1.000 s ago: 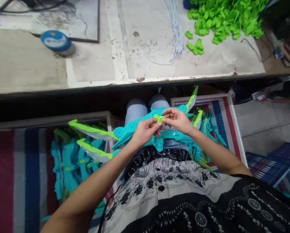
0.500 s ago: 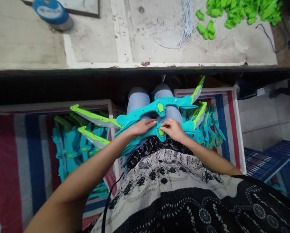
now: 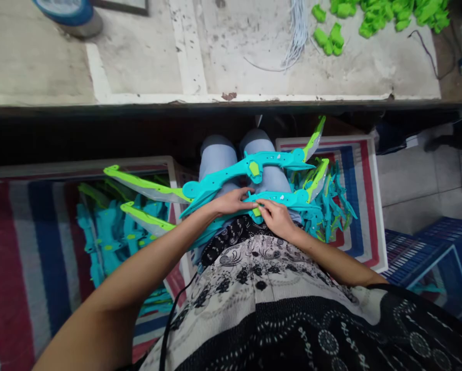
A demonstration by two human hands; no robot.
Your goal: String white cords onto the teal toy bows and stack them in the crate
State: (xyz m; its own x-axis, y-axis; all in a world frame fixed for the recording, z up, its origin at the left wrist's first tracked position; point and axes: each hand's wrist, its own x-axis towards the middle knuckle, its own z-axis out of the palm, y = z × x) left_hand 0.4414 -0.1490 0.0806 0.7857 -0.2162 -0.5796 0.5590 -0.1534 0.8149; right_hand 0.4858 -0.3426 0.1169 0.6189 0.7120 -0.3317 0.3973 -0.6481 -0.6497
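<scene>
Two turquoise toy bows with lime-green tips lie across my lap. On the nearer toy bow (image 3: 280,198), my left hand (image 3: 233,202) grips the middle from the left, its fingers over the body. My right hand (image 3: 277,219) is closed at the same spot, thumb and fingertips at the small green piece (image 3: 256,212) in the bow's centre. The fingertips of both hands nearly meet there and partly cover that piece. Just beyond my hands, the farther toy bow (image 3: 231,176) rests on my knees, untouched, with a green piece (image 3: 254,168) in its centre.
Lined boxes, one on the left (image 3: 18,257) and one on the right (image 3: 364,196), hold many similar bows. The worktable (image 3: 146,67) ahead carries a bundle of pale cords (image 3: 298,36), green parts (image 3: 381,15) and a blue-topped can (image 3: 70,15). Blue crates (image 3: 439,247) stand at right.
My left fingers have moved right, closer to the green piece on the nearer bow. My right hand stays at that piece. The whole view has shifted slightly.
</scene>
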